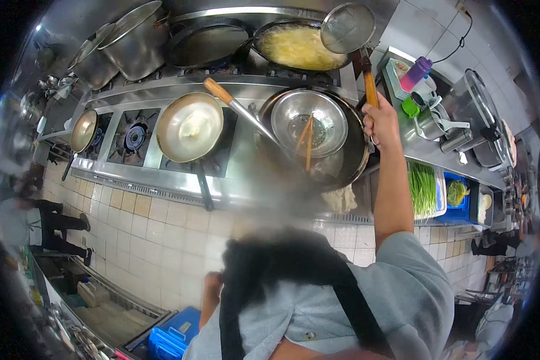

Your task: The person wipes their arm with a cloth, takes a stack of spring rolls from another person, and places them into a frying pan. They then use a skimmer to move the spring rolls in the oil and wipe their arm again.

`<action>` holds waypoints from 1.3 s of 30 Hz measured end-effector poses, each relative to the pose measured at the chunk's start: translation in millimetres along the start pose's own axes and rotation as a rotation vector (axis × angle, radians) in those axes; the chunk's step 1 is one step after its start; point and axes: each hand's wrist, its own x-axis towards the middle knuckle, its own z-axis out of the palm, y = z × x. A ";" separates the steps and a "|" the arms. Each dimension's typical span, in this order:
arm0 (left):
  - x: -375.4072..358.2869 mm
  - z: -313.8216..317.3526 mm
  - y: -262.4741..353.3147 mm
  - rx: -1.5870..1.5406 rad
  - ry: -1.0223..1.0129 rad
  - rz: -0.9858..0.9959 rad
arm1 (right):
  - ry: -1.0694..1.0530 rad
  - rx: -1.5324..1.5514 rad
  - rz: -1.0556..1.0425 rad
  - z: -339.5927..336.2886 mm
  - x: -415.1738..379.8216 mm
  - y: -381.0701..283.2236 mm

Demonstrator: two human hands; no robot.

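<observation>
My right hand (383, 123) is closed around the wooden handle (371, 87) of a wire-mesh skimmer (348, 28). The skimmer's round mesh is held up over the right end of a pan of bubbling oil with yellow food (300, 47). Below and left of this hand, a metal strainer bowl (280, 117) rests over a large dark wok (357, 162). A pair of wooden chopsticks (309, 144) leans in the bowl, and a wooden-handled tool (220, 92) lies across the wok's left side. My left hand (213, 282) hangs low beside my body, its fingers mostly hidden.
On the stove are a light frying pan (190, 126), a smaller pan (84, 130), a lit burner (135, 137), a dark pan (210, 45) and tall pots (135, 45). Green stalks (422, 189) and a purple bottle (417, 72) stand right. Other people are at both sides.
</observation>
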 end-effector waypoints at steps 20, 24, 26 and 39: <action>136.6 -70.0 -103.4 0.497 -0.468 0.235 | 0.228 -0.685 0.015 -12.1 -306.5 17.2; 152.8 -47.1 -153.7 -0.147 -0.337 0.140 | 0.199 -0.665 0.107 -18.0 -307.3 53.0; 150.8 -50.8 -148.8 -0.142 -0.287 0.155 | 0.188 -0.611 0.235 -10.2 -303.8 53.1; 15.7 0.2 45.1 -0.593 0.023 0.283 | -0.194 -0.386 -0.593 72.4 -237.7 -12.1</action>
